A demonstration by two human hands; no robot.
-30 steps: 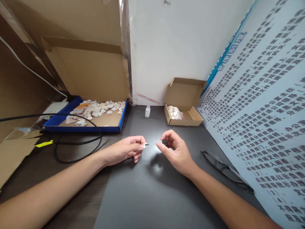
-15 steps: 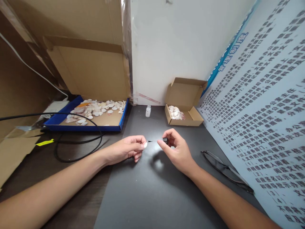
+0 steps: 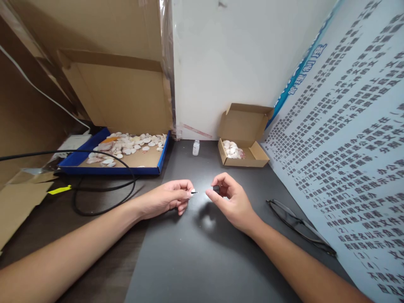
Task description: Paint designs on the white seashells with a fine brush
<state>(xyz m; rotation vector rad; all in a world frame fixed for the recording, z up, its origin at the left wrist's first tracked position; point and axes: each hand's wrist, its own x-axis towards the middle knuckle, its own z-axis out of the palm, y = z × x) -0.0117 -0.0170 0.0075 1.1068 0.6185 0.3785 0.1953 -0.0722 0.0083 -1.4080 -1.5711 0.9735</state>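
Observation:
Between thumb and fingers, my left hand pinches a small white seashell, mostly hidden by the fingertips. My right hand is closed on the black cap of a small brush. The brush points left from the cap, and its dark tip appears to touch the shell. Farther back on the grey mat stands a small clear glass bottle with a white label, upright and apart from both hands.
Many shells lie in a blue-rimmed cardboard box at the left. A smaller open box at the right holds more shells. Eyeglasses rest at the right. A black cable loops at the left.
My right hand has moved the brush slightly left and down, bringing its tip from a gap beside the shell to the shell. My left hand has stayed nearly still.

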